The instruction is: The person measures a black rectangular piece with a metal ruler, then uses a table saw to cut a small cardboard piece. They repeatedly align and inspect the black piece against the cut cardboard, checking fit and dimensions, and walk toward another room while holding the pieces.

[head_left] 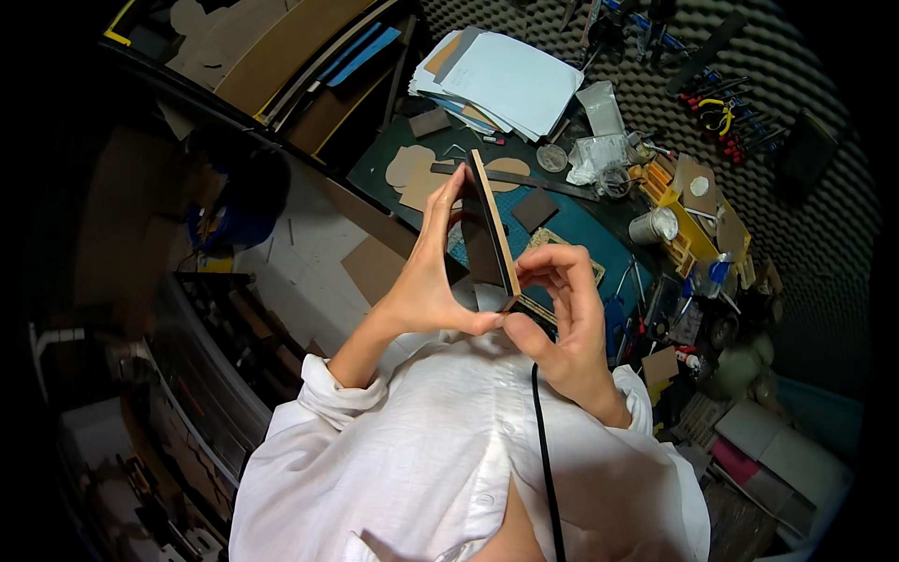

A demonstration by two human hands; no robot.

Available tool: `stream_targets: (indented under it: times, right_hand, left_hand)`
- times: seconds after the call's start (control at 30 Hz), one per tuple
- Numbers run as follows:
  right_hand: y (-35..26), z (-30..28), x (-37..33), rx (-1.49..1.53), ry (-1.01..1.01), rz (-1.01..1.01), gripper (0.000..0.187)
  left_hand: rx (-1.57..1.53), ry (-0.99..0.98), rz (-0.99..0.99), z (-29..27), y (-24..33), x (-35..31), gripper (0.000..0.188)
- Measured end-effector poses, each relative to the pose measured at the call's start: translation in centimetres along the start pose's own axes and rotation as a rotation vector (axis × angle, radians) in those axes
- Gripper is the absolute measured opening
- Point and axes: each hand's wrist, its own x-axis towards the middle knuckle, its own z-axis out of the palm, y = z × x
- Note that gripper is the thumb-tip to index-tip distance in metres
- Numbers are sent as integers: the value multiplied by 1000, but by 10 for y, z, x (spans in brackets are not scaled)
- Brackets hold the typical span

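Note:
A thin flat rectangular panel [494,225], with a dark face and a pale tan edge, is held up on edge in front of my chest. My left hand [423,267] grips it from the left, fingers stretched along the dark side toward the top and thumb at the bottom corner. At the lower right corner, my right hand [567,323] is curled, with its fingertips against the tan edge and its thumb by the bottom corner. Behind the panel, a teal cutting mat [599,245] holds a dark square piece [535,209] and a patterned strip, partly hidden by my right hand.
Beyond lie a metal ruler [562,187], rounded cardboard cutouts [409,167] and a paper stack [510,80]. A white jar [653,226] stands beside a yellow organizer [691,229]. Pliers [716,117] hang on the foam wall. A black cable [543,450] runs down my shirt.

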Motion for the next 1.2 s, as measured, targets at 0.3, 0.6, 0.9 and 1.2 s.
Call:
stream_targets:
  times: [0.3,0.6,0.9,1.2]
  right_hand:
    - [1,1,3,-72,38,-37,36]
    - [11,-2,2,-39,83,54,38]
    - [-47,-29,-6,273,-420,-176,39]
    - [-77,4,-6,1002,-932,-236,43]
  left_hand:
    - [-303,-18,-232,12,-2,-3,130]
    - [-533,-82,-532,16,12,1,118]
    - [-514,-27,-578,20,16,-4,88]
    - [-493,99,-644,22,-18,-33,105]
